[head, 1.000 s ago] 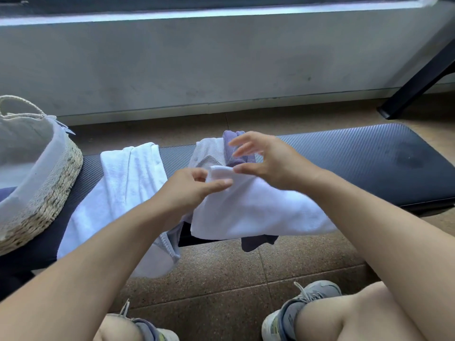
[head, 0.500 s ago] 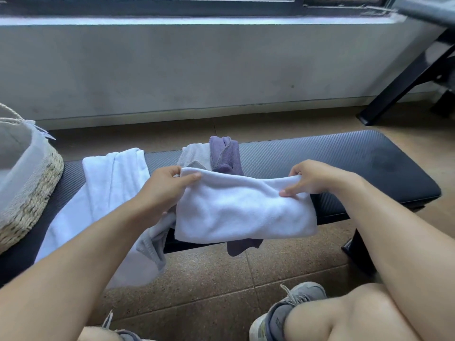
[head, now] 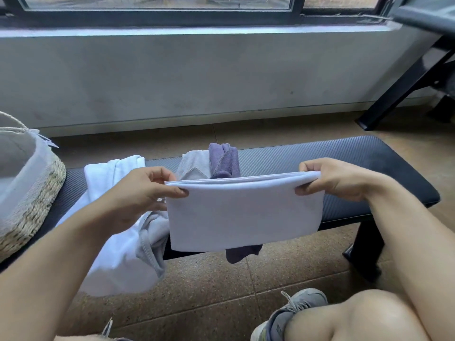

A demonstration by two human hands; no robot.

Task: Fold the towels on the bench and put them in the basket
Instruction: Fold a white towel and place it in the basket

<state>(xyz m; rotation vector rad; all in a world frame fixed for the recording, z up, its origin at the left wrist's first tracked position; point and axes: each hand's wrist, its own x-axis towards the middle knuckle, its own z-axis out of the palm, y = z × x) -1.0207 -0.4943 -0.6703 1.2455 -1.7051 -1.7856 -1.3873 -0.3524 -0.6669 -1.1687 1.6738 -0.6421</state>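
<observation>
Seen from the head camera, a seated person is holding a white towel up in front of a dark padded bench, the cloth doubled over so it is hanging as a flat rectangle. The left hand is pinching the towel's upper left corner between thumb and fingers, and the right hand is pinching the upper right corner the same way, pulling the top edge taut between them. Behind the held towel, a purple towel and a grey towel are lying draped across the bench, with the purple one's end hanging below the front edge. Further left, a larger white cloth is spilling off the bench toward the tiled floor. A woven basket with a pale lining is sitting at the bench's left end. A grey sneaker is resting on the floor below.
</observation>
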